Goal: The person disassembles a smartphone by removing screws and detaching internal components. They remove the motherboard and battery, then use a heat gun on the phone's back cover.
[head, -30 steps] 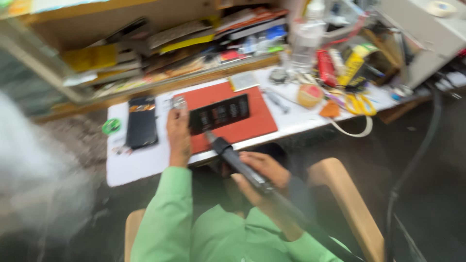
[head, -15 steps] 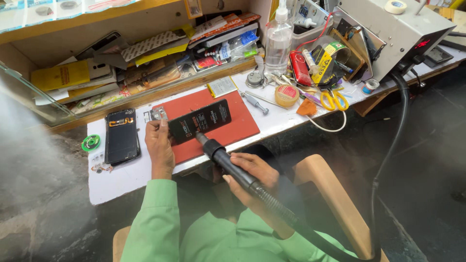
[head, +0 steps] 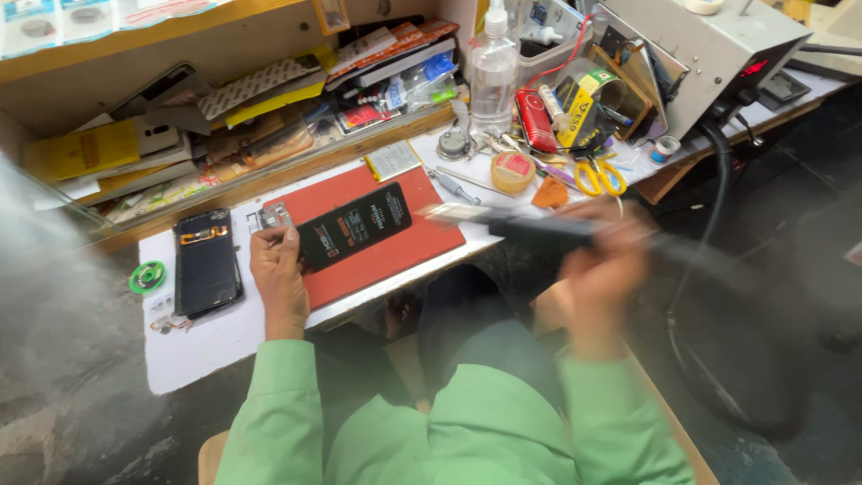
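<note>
My left hand rests on the red work mat, fingers touching the left end of a black phone back panel lying on it. A small metal part lies just above that hand. My right hand, blurred by motion, grips the black handle of a hot-air tool. Its nozzle points left, above the mat's right edge. A thick black hose runs from the tool to the grey station. Both sleeves are light green.
A black phone lies face up left of the mat, a green tape roll beside it. A clear bottle, yellow scissors, tape roll and tools crowd the bench's right. Shelves behind hold packets and papers.
My right hand has swung the hot-air tool up and to the right, from near my lap to over the bench edge. The left hand stays on the panel.
</note>
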